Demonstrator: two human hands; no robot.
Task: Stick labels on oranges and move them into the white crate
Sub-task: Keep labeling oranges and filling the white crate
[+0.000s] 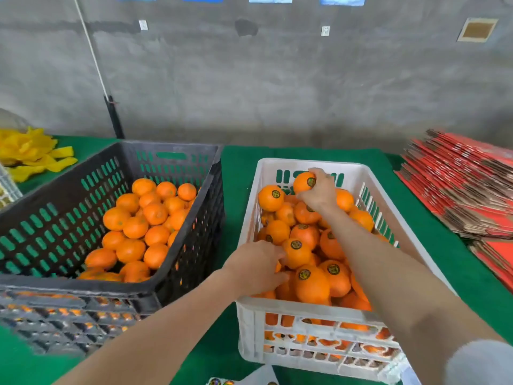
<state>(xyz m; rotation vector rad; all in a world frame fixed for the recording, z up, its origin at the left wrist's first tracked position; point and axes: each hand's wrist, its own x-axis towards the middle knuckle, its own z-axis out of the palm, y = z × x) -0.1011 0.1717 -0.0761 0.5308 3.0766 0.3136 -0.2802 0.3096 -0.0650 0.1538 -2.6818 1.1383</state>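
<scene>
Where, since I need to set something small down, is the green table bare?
Bare green cloth: the strip between the black crate and white crate, the band behind the white crate up to the wall, and the gap between it and the red flattened cartons. Crowded: white crate, heaped with labelled oranges; a yellow pile fills the far-left corner.
</scene>
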